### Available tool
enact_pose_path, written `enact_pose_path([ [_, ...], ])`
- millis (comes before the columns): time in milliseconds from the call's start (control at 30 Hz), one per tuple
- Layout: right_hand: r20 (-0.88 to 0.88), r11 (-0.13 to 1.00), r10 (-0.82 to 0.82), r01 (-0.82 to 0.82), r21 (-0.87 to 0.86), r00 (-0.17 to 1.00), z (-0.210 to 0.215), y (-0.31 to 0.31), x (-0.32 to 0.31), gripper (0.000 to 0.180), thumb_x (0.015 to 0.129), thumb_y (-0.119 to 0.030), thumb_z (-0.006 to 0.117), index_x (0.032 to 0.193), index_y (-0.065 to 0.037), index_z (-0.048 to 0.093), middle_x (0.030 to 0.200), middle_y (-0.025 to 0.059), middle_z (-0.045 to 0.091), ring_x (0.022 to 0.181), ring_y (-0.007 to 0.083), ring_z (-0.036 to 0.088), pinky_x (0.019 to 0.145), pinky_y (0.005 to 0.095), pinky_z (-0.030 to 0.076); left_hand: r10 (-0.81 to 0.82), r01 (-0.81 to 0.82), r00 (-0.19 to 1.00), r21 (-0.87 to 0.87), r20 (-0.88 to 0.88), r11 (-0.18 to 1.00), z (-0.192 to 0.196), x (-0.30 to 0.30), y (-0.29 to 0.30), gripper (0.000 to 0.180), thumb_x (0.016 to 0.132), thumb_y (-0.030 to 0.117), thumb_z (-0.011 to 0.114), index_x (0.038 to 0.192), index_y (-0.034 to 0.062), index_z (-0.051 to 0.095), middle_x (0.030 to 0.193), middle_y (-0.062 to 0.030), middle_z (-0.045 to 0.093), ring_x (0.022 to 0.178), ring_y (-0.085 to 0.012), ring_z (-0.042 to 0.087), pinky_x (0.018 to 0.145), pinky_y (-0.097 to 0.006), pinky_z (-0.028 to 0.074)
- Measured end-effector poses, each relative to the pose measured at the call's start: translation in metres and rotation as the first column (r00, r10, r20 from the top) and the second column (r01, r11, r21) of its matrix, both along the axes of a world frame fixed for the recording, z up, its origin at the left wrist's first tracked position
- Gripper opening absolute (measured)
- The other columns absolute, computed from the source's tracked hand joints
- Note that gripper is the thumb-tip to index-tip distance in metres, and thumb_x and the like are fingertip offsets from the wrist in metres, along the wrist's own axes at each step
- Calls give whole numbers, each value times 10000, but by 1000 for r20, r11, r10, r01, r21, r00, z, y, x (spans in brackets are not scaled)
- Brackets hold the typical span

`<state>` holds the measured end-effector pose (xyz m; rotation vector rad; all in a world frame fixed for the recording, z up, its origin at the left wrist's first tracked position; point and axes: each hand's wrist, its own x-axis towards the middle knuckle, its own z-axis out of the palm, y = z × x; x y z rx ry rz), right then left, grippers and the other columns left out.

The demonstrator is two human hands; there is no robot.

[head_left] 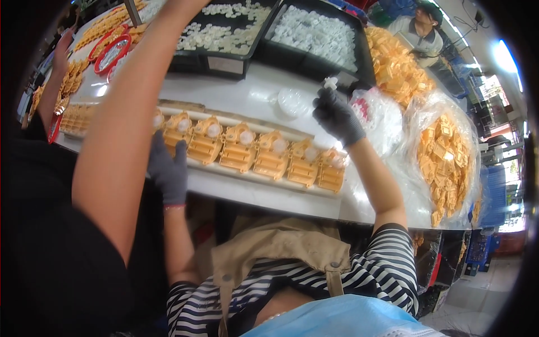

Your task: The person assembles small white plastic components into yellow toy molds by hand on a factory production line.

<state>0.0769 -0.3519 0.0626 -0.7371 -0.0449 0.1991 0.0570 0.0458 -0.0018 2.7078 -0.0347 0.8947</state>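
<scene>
My right hand (pixel 337 117), in a dark grey glove, is raised over the white table (pixel 236 92) and pinches a small white plastic part (pixel 330 83) at its fingertips. My left hand (pixel 168 168), gloved the same, rests at the table's near edge. Its fingers are spread against the leftmost pieces of a row of orange plastic housings (pixel 252 153). Each housing in the row carries a round white insert. A clear round lid (pixel 293 102) lies on the table just left of my right hand.
A co-worker's bare arm (pixel 126 118) crosses from lower left to the top. Two black trays (pixel 314 35) of white parts stand at the back. Clear bags of orange parts (pixel 443 151) fill the right. Another person (pixel 421 28) stands at the far right.
</scene>
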Motion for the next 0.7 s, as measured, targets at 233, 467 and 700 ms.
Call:
enact_pose_path([
  [233, 161, 978, 83, -112, 175, 983, 17, 20, -7, 152, 929, -204, 648, 1015, -107, 569, 834, -36, 513, 749, 103, 475, 669, 244, 418, 73, -74, 997, 59, 21, 995, -11, 2, 6, 582, 884, 436, 614, 1330, 77, 509, 1445, -188, 417, 1370, -430, 324, 1123, -572, 229],
  [467, 136, 974, 55, -83, 212, 989, 15, 12, -18, 195, 939, -183, 630, 1112, -98, 595, 990, 5, 633, 889, 147, 573, 722, 275, 459, 74, -73, 997, 51, -6, 996, -15, 2, 5, 594, 899, 439, 596, 1345, 56, 510, 1477, -194, 386, 1399, -405, 290, 1140, -557, 210],
  [700, 140, 925, 73, -119, 361, 987, 21, -4, -29, 164, 938, -183, 631, 1080, -109, 595, 961, 2, 627, 891, 146, 568, 722, 278, 452, 81, -79, 993, 28, -83, 996, 0, -3, 1, 584, 924, 434, 569, 1356, 46, 514, 1504, -183, 359, 1417, -384, 262, 1154, -499, 226],
])
